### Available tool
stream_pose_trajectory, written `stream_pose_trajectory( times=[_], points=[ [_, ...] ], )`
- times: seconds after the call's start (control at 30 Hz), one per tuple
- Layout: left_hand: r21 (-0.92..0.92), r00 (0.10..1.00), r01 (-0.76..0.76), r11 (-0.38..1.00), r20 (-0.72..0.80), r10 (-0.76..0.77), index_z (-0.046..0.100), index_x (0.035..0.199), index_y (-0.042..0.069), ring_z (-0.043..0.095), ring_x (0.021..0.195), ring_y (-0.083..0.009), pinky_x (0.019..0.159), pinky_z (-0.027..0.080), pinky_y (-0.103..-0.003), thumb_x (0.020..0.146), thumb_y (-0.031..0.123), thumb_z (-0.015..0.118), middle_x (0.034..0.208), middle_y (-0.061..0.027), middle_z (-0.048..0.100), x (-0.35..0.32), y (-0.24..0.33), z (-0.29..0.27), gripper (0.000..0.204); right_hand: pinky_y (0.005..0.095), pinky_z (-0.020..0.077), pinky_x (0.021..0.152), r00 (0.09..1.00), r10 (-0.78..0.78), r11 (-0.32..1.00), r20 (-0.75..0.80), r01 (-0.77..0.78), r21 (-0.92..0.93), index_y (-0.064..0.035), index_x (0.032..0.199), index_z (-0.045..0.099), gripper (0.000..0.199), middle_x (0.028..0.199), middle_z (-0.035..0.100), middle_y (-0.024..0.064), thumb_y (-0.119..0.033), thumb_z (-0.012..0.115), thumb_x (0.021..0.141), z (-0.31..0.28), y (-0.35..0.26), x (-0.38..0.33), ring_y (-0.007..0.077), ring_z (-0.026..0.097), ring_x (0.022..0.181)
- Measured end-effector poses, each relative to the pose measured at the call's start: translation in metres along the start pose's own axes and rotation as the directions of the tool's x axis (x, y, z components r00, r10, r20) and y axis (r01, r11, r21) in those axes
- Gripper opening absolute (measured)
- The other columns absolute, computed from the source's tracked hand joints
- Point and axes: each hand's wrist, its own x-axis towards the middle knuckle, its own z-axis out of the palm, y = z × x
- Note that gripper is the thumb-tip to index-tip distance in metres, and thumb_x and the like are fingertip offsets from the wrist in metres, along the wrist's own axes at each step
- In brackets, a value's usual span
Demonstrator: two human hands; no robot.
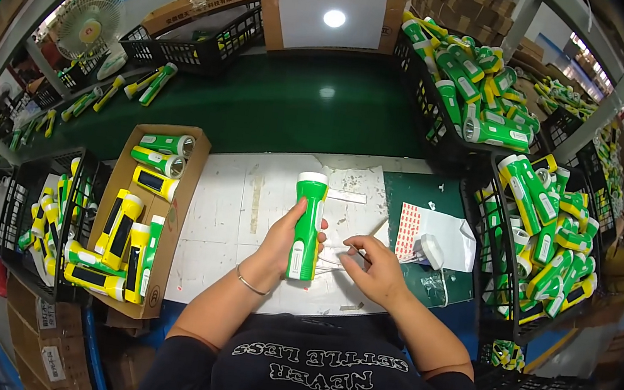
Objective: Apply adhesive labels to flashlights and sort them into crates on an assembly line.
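My left hand (281, 238) is wrapped round a green flashlight (307, 229) with white and yellow trim. The flashlight's white head points away from me, and a switch shows on its upper side. Just right of it, my right hand (374, 269) hovers over the white work surface (219, 222), fingers loosely bent and apart, with nothing visible in them. Thin white strips or cords (332, 256) lie between the two hands. On a white sheet (299, 18) at the back glows a round spot of light (334, 18).
A cardboard box (186, 203) of flashlights stands at left, beside a black crate (9, 216). Flashlights fill black crates at the right (503, 257) and far right (444, 137). A sticker sheet (409, 226) and white plug-like device (432, 250) lie nearby. Behind runs a green belt (299, 108).
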Motion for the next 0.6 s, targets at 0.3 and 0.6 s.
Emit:
stream_pose_trajectory(
  times=[0.3,0.6],
  points=[
    [0.118,0.988,-0.148,0.982,0.054,0.143,0.042,0.112,0.010,0.055,0.069,-0.0163,0.056,0.050,-0.030,0.093,0.036,0.045,0.090,-0.0097,0.055,-0.006,-0.003,0.005,0.033,0.0355,0.0456,0.049,0.924,-0.382,0.877,-0.030,0.352,-0.327,-0.0103,0.080,0.057,0.009,0.073,0.053,0.0061,-0.019,0.058,0.082,0.012,0.001,0.012,0.0266,0.056,0.058],
    [0.516,0.900,-0.433,0.739,0.207,0.384,0.042,0.116,0.008,0.056,0.075,-0.0135,0.064,0.050,-0.028,0.096,0.041,0.035,0.095,-0.0093,0.056,-0.007,-0.010,0.000,0.039,0.0331,0.0429,0.041,0.814,-0.535,0.625,0.225,0.561,-0.542,-0.0095,0.071,0.052,0.014,0.065,0.050,0.0040,-0.021,0.061,0.074,0.026,-0.007,0.025,0.0200,0.054,0.049]
  ],
)
